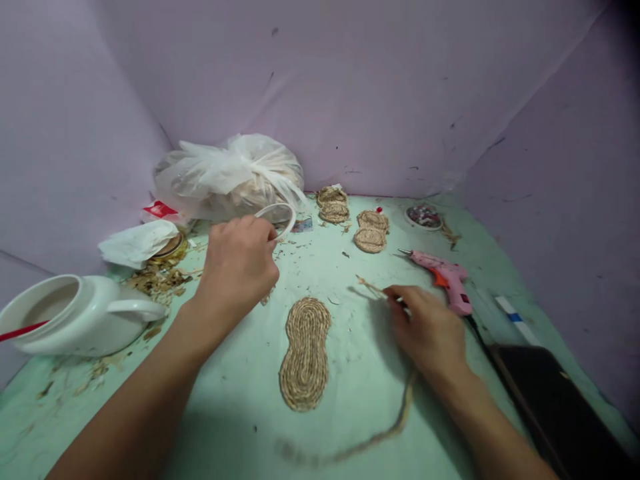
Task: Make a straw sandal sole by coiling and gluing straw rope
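Note:
My left hand [243, 260] is closed on a white ring [284, 220], raised over the table's middle left. In my right hand [425, 320], also closed, is a braided straw cord [410, 400]; a frayed end [370, 287] sticks out past the fingers and the rest trails, blurred, toward the near edge. Between the hands a coiled straw sole [306, 353], narrow at the waist, lies flat on the green table [240, 407]. Two smaller straw slipper shapes [371, 231] [333, 204] lie farther back.
A pink glue gun [445, 273] and a dark flat object [560, 407] lie at right. At left are a white pitcher [95, 320] and straw scraps [160, 280]. A tied plastic bag [230, 177] and a small bowl [424, 217] stand near the back wall.

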A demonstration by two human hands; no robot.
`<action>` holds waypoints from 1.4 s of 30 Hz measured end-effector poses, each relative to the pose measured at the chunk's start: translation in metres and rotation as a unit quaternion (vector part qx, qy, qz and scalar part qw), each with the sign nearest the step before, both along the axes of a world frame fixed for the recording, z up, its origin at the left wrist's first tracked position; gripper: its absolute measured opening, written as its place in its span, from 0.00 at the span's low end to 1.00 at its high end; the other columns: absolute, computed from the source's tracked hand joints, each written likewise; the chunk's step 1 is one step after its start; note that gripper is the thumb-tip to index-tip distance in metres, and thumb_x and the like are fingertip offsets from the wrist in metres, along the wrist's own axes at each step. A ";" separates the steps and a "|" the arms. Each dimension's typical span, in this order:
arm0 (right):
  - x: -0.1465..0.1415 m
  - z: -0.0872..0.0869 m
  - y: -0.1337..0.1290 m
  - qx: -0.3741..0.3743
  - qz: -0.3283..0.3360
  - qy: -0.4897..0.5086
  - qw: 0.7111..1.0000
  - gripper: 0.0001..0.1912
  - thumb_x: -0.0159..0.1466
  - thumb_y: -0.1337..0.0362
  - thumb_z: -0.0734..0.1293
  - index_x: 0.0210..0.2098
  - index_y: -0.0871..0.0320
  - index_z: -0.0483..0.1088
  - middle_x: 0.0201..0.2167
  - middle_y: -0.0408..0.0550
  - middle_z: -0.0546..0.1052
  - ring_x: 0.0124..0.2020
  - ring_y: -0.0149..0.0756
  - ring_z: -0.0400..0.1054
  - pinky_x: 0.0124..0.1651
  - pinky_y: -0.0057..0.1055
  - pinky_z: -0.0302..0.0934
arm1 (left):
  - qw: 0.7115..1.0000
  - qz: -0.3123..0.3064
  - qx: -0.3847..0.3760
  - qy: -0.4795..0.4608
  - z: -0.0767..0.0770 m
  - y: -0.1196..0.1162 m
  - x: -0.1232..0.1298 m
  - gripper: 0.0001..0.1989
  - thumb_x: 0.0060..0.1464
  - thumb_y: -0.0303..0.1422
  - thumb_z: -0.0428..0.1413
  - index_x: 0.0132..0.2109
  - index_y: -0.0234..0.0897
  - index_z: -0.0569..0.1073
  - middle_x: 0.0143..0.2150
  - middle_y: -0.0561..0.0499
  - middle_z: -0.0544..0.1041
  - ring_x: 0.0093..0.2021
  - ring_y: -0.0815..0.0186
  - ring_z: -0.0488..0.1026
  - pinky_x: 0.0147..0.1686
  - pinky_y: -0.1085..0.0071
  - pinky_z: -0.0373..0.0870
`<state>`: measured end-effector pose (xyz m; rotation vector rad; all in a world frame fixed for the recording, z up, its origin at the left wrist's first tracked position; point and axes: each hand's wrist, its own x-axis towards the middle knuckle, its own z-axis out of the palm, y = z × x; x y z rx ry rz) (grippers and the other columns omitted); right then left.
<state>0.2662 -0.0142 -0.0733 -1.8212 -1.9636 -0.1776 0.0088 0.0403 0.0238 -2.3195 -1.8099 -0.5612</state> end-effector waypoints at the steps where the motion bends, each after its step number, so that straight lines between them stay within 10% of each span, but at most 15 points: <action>1: 0.012 -0.002 0.006 0.035 -0.015 -0.009 0.999 0.11 0.59 0.68 0.58 0.36 0.57 0.72 0.34 0.49 0.77 0.35 0.43 0.70 0.32 0.36 0.62 | 1.000 0.008 0.001 -0.010 0.002 -0.003 -0.004 0.06 0.50 0.27 0.49 0.33 0.35 0.71 0.30 0.47 0.73 0.34 0.58 0.69 0.34 0.64 0.58; 9: 0.010 -0.001 0.007 0.099 0.118 0.145 0.977 0.13 0.57 0.72 0.59 0.36 0.56 0.72 0.39 0.50 0.76 0.41 0.40 0.69 0.45 0.41 0.64 | 0.983 -0.024 -0.112 -0.143 0.009 -0.023 -0.007 0.05 0.49 0.29 0.49 0.30 0.37 0.69 0.26 0.53 0.73 0.28 0.66 0.66 0.29 0.72 0.57; 19: -0.047 0.001 -0.024 -0.069 0.218 0.154 0.961 0.15 0.58 0.74 0.58 0.40 0.59 0.71 0.38 0.52 0.75 0.39 0.40 0.66 0.41 0.39 0.62 | 0.967 -0.044 -0.180 -0.174 0.015 -0.030 -0.005 0.05 0.48 0.30 0.48 0.29 0.37 0.68 0.25 0.55 0.70 0.26 0.68 0.63 0.28 0.74 0.56; 29: -0.055 0.005 -0.030 -0.135 0.210 0.084 0.965 0.18 0.56 0.76 0.60 0.42 0.57 0.71 0.40 0.50 0.74 0.40 0.41 0.62 0.41 0.38 0.55 | 0.920 -0.061 -0.377 -0.083 -0.026 -0.021 0.001 0.03 0.40 0.29 0.49 0.24 0.37 0.67 0.22 0.51 0.70 0.24 0.66 0.63 0.24 0.71 0.51; 42: -0.059 0.004 -0.030 -0.116 0.215 0.064 0.968 0.22 0.53 0.79 0.58 0.45 0.59 0.68 0.42 0.54 0.72 0.41 0.43 0.62 0.42 0.41 0.56 | 0.903 -0.087 -0.390 -0.159 -0.051 -0.023 0.008 0.03 0.42 0.28 0.48 0.26 0.37 0.65 0.18 0.53 0.68 0.19 0.68 0.62 0.22 0.72 0.50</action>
